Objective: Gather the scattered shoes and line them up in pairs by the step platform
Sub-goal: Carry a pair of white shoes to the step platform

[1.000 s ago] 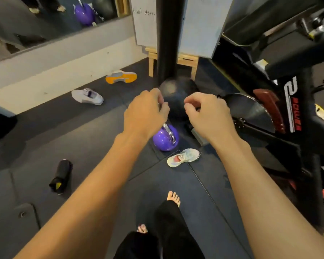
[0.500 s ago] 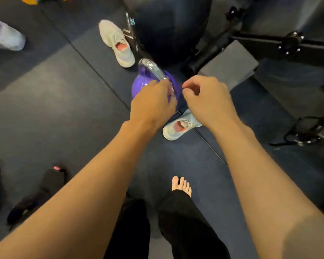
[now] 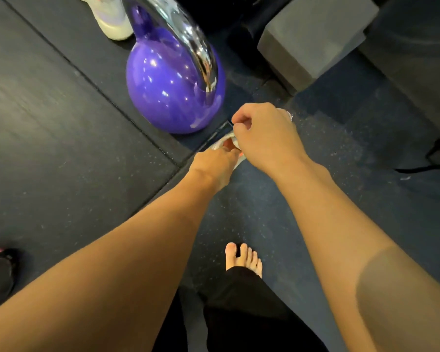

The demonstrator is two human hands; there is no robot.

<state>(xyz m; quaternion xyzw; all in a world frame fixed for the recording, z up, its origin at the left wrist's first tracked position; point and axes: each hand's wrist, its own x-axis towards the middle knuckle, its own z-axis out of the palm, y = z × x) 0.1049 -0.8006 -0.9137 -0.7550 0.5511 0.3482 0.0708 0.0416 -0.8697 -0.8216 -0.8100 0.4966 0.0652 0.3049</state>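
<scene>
Fingers [image 3: 230, 149] inside pale shoe [image 3: 224, 143], no legible writing

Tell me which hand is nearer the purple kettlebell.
Right. The right hand hovers just beside the purple kettlebell's base, over the white sneaker. The left hand sits lower, reaching into that sneaker's opening, farther from the kettlebell.

Purple kettlebell [image 3: 170, 90] nr grey block [image 3: 313, 34]
</scene>
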